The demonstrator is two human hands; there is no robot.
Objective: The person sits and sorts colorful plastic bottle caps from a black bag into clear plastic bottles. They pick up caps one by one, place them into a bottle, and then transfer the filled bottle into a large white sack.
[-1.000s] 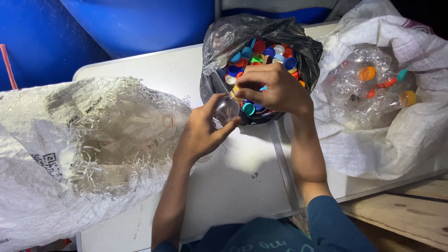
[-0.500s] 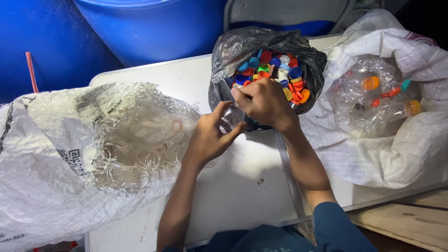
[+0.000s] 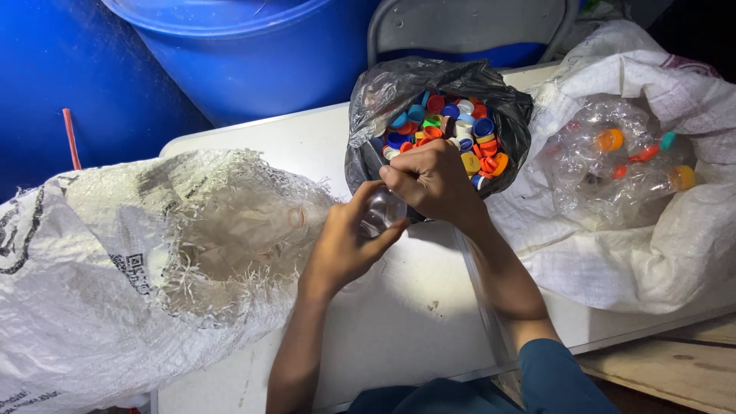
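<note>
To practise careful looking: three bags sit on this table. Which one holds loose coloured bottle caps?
The black plastic bag just beyond the right hand. The two others are white woven sacks, holding clear plastic bottles.

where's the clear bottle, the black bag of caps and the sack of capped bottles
clear bottle [image 3: 381, 212], head view, on its clear wall between the two hands
black bag of caps [image 3: 376, 103], head view, on its left plastic wall
sack of capped bottles [image 3: 690, 245], head view, on its white woven side
</note>
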